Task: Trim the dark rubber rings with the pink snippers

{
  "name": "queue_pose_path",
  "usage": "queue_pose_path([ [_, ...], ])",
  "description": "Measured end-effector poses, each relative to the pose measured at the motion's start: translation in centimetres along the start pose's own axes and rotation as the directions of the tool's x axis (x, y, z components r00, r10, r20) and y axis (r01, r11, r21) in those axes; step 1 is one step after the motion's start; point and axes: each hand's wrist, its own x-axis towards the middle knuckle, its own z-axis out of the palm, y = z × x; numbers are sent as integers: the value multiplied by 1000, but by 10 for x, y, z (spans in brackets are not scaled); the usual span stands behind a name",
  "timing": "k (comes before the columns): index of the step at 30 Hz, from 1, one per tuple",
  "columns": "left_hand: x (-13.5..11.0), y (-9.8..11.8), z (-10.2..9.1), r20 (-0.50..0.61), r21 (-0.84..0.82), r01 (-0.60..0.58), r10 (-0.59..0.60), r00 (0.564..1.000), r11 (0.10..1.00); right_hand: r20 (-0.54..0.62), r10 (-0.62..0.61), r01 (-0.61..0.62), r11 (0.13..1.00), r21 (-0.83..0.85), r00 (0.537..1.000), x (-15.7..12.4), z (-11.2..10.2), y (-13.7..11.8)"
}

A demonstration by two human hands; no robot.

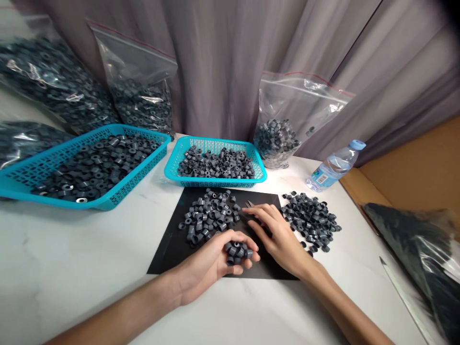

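My left hand (pixel 212 263) is cupped round a small bunch of dark grey rubber rings (pixel 237 251) over the black mat (pixel 168 249). My right hand (pixel 276 235) lies on the mat with its fingers stretched toward small metal tweezers (pixel 249 204), touching or nearly touching them. A heap of the same rings (pixel 210 215) sits on the mat just left of the right hand's fingers. Another heap of rings (pixel 311 220) lies on the white table to the right of that hand.
Two turquoise baskets (pixel 215 143) (pixel 32 167) hold more rings behind the mat. Clear zip bags of rings (pixel 287 124) (pixel 140 91) stand at the curtain. A water bottle (pixel 334 167) lies at the right, and a cardboard box (pixel 413 172) with a dark bag (pixel 420 249) stands beyond the table edge.
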Motion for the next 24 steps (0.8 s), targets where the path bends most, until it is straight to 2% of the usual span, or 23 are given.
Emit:
queue_pose_path([
  [3,-1,-2,1,-4,-18,22,-22,1000,1000,24,15,-14,998,-62,1000,8,11,0],
  [6,-1,-4,3,-24,-18,34,-34,999,999,10,-8,9,988,-157,1000,15,21,-1],
  [9,-1,-4,3,-24,-15,28,-29,999,999,-18,-30,26,984,-177,999,16,27,1],
  [12,-1,-3,4,-39,-24,18,-19,999,1000,-65,-16,8,993,-118,998,14,23,2],
  [15,0,-3,3,-73,-11,-3,3,997,1000,-94,61,-56,997,50,994,9,7,-2],
  [17,0,-4,3,-74,-2,-21,21,997,1000,-51,124,-111,972,207,991,5,-8,-10],
  [19,0,-5,2,-55,-12,-43,42,998,999,74,137,-154,930,332,988,1,-21,-18],
  [21,-1,-5,2,-36,-36,-56,55,998,998,180,110,-172,911,375,977,-2,-31,-26],
  [24,-1,-4,3,-39,-70,-57,54,998,996,246,70,-157,921,355,967,-5,-36,-31],
])
